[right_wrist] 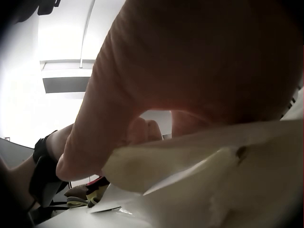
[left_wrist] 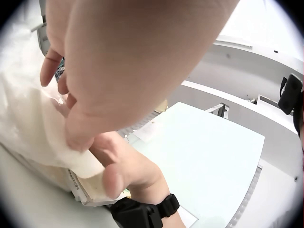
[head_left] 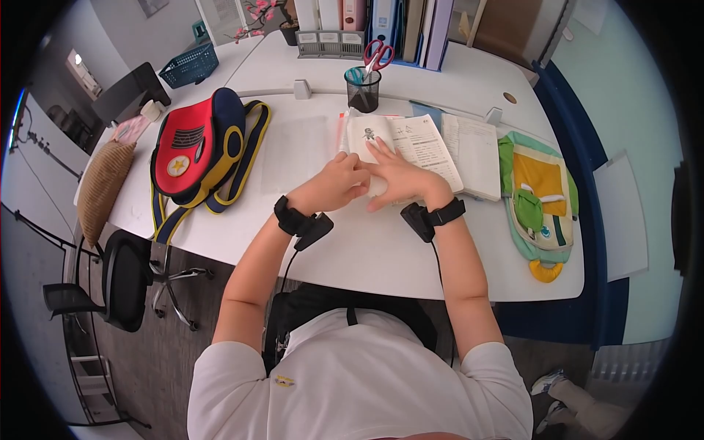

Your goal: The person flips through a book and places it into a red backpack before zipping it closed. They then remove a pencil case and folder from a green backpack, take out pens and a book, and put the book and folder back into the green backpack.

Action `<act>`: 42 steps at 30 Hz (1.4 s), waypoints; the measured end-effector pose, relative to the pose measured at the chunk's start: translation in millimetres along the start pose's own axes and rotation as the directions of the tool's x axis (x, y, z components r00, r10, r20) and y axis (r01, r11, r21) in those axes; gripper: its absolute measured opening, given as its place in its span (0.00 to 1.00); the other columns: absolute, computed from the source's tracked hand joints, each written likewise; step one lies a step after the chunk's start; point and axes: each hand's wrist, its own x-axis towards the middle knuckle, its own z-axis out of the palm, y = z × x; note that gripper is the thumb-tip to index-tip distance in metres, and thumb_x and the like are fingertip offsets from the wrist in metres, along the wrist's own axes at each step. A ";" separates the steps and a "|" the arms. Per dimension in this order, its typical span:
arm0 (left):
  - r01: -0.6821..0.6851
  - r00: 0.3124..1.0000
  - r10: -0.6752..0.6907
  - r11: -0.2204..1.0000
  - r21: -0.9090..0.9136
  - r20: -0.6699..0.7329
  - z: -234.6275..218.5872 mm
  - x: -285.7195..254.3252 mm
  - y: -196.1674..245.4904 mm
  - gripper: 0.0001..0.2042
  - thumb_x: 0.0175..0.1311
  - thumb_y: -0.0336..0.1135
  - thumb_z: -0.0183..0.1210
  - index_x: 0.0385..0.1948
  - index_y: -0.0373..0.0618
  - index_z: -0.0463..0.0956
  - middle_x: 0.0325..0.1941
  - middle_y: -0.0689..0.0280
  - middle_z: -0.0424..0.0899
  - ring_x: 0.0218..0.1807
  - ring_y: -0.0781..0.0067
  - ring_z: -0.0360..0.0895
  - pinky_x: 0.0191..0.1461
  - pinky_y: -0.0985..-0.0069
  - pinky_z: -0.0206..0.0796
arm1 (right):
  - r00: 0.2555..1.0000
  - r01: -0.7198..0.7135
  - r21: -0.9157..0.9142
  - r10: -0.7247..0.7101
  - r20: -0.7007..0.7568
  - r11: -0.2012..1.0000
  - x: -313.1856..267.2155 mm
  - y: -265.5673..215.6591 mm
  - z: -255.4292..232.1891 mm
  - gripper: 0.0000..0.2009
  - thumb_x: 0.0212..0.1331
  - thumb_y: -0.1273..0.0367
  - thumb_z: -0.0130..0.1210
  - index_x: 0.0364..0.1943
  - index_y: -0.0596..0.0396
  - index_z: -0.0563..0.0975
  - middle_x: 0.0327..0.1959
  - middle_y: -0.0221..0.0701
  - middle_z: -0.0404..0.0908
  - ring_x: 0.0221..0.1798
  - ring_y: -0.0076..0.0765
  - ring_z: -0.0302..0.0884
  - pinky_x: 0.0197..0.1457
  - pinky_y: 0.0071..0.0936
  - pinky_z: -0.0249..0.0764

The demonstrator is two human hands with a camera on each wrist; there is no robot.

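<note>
An open book [head_left: 423, 143] with printed text and a small figure drawing lies on the white table [head_left: 352, 253]. My right hand [head_left: 400, 178] rests over its left-hand page with the fingers spread. Close beside it, my left hand [head_left: 334, 183] has curled fingers and pinches the left edge of the book page [left_wrist: 88, 164]. In the left wrist view, its thumb sits at that curved, cream-coloured edge, and glossy see-through film shows near the fingers. The right wrist view shows the page bent up under my right hand [right_wrist: 156, 71]. Part of the page is hidden behind both hands.
A clear plastic sheet [head_left: 295, 155] lies left of the book, beside a red and navy backpack [head_left: 194, 150]. Another thick book [head_left: 473, 158] and a green and yellow bag [head_left: 539, 194] lie right. Behind stand a pen holder [head_left: 363, 92] with scissors and several binders [head_left: 385, 26].
</note>
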 end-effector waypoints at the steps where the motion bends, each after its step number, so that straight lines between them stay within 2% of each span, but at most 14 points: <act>1: 0.006 1.000 -0.006 1.000 0.014 -0.008 2.8 -0.7 -0.4 0.05 0.52 0.28 0.60 0.27 0.47 0.72 0.34 0.63 0.67 0.40 0.61 0.63 0.47 0.69 0.59 | 1.000 0.014 0.031 -0.014 0.000 0.999 0.0 1.4 -0.6 0.48 0.31 0.42 0.65 0.64 0.39 0.61 0.71 0.50 0.37 0.74 0.49 0.22 0.72 0.49 0.32; 3: 0.007 1.000 -0.006 1.000 0.023 -0.017 5.1 -0.9 0.3 0.05 0.52 0.28 0.60 0.27 0.47 0.72 0.34 0.63 0.68 0.41 0.61 0.63 0.47 0.69 0.60 | 0.999 0.043 0.093 -0.043 -0.002 0.995 -0.2 3.9 -3.3 0.47 0.31 0.43 0.66 0.64 0.39 0.62 0.71 0.48 0.37 0.74 0.48 0.23 0.72 0.47 0.34; 9: 0.005 0.998 -0.004 1.000 0.012 -0.055 4.6 0.6 3.6 0.05 0.52 0.28 0.60 0.28 0.46 0.73 0.36 0.62 0.67 0.41 0.60 0.63 0.47 0.70 0.60 | 0.991 0.127 0.446 -0.098 -0.089 0.886 5.6 26.9 0.2 0.29 0.46 0.58 0.62 0.55 0.51 0.73 0.71 0.42 0.43 0.75 0.43 0.24 0.72 0.41 0.37; 12: 0.002 0.998 -0.001 1.000 0.012 -0.063 4.4 -1.6 2.8 0.04 0.53 0.29 0.59 0.29 0.46 0.73 0.37 0.62 0.67 0.41 0.61 0.63 0.47 0.70 0.60 | 0.983 0.157 0.422 -0.101 -0.152 0.893 8.1 30.9 4.2 0.25 0.48 0.61 0.59 0.53 0.53 0.74 0.71 0.43 0.45 0.75 0.45 0.24 0.72 0.43 0.35; 15: 0.023 0.999 -0.023 1.000 0.009 -0.039 3.5 -4.9 4.6 0.03 0.54 0.29 0.58 0.29 0.46 0.74 0.37 0.62 0.66 0.41 0.61 0.62 0.47 0.71 0.59 | 0.990 0.033 0.149 -0.011 -0.142 0.988 4.3 21.2 8.9 0.26 0.47 0.58 0.59 0.54 0.48 0.74 0.71 0.42 0.45 0.75 0.47 0.24 0.71 0.50 0.32; 18: 0.034 0.999 -0.034 0.999 -0.002 -0.032 4.2 -7.0 5.4 0.03 0.53 0.29 0.58 0.29 0.47 0.74 0.36 0.63 0.66 0.41 0.61 0.62 0.48 0.71 0.59 | 0.989 -0.080 -0.016 0.078 -0.125 0.997 6.0 15.2 13.9 0.25 0.52 0.49 0.53 0.55 0.37 0.74 0.71 0.41 0.46 0.74 0.47 0.26 0.71 0.55 0.27; 21: 0.028 0.999 -0.028 1.000 -0.013 -0.040 6.9 -6.3 6.2 0.04 0.52 0.29 0.59 0.28 0.48 0.74 0.36 0.63 0.66 0.40 0.62 0.62 0.47 0.70 0.58 | 0.987 -0.124 -0.115 0.111 -0.113 0.986 9.0 9.0 15.7 0.24 0.53 0.47 0.50 0.55 0.29 0.73 0.71 0.41 0.44 0.75 0.47 0.25 0.70 0.57 0.26; 24: 0.001 0.999 -0.001 1.000 0.011 -0.033 6.5 -5.1 8.2 0.04 0.51 0.29 0.59 0.26 0.48 0.73 0.35 0.63 0.66 0.40 0.62 0.62 0.47 0.70 0.58 | 0.978 -0.135 -0.177 0.103 -0.181 0.975 11.4 9.4 21.8 0.21 0.56 0.48 0.48 0.55 0.26 0.72 0.71 0.41 0.44 0.75 0.46 0.26 0.70 0.58 0.26; 27: -0.008 1.000 0.009 0.999 0.043 -0.026 7.4 -4.9 6.3 0.05 0.51 0.29 0.59 0.25 0.48 0.71 0.35 0.63 0.67 0.39 0.61 0.63 0.48 0.69 0.59 | 0.961 -0.183 -0.194 0.134 -0.240 0.964 9.4 7.9 22.3 0.20 0.58 0.50 0.47 0.54 0.29 0.73 0.71 0.40 0.44 0.74 0.47 0.28 0.70 0.57 0.28; 32: 0.056 0.995 -0.043 0.987 0.149 -0.088 14.8 -3.3 9.6 0.06 0.51 0.30 0.59 0.25 0.47 0.70 0.36 0.62 0.68 0.42 0.60 0.65 0.49 0.68 0.59 | 0.984 -0.050 -0.062 0.039 -0.172 0.997 15.4 15.9 20.9 0.18 0.59 0.55 0.45 0.54 0.30 0.73 0.71 0.41 0.46 0.74 0.49 0.31 0.71 0.52 0.34; 35: 0.062 0.994 -0.051 0.991 0.119 -0.093 18.4 -4.5 3.7 0.08 0.51 0.32 0.60 0.31 0.48 0.71 0.42 0.60 0.69 0.48 0.57 0.65 0.51 0.67 0.59 | 0.984 0.015 0.050 -0.006 -0.176 0.999 16.2 16.7 18.8 0.18 0.60 0.59 0.45 0.55 0.36 0.73 0.70 0.44 0.46 0.74 0.50 0.32 0.72 0.48 0.37; 38: 0.201 0.957 -0.179 0.976 0.079 -0.228 9.2 -12.9 -0.9 0.15 0.52 0.34 0.60 0.41 0.47 0.70 0.49 0.56 0.67 0.53 0.53 0.63 0.56 0.65 0.58 | 0.977 0.037 0.154 -0.003 -0.215 0.987 12.8 17.9 16.7 0.20 0.59 0.62 0.45 0.56 0.45 0.71 0.70 0.47 0.45 0.74 0.50 0.33 0.72 0.43 0.38; 41: 0.447 0.821 -0.378 0.892 0.070 -0.427 14.8 -28.1 -33.4 0.20 0.54 0.35 0.60 0.48 0.45 0.66 0.53 0.53 0.65 0.56 0.51 0.61 0.59 0.63 0.56 | 0.962 0.015 0.230 0.049 -0.270 0.973 9.9 17.1 12.0 0.22 0.59 0.65 0.45 0.58 0.54 0.68 0.70 0.48 0.45 0.74 0.50 0.33 0.72 0.37 0.40; 42: 0.442 0.806 -0.399 0.897 -0.004 -0.438 8.7 -30.2 -39.5 0.24 0.56 0.41 0.58 0.52 0.42 0.63 0.56 0.52 0.62 0.58 0.47 0.60 0.59 0.61 0.57 | 0.954 0.002 0.252 0.074 -0.291 0.968 9.7 16.9 10.4 0.22 0.60 0.66 0.45 0.59 0.57 0.66 0.70 0.49 0.45 0.74 0.49 0.34 0.72 0.36 0.40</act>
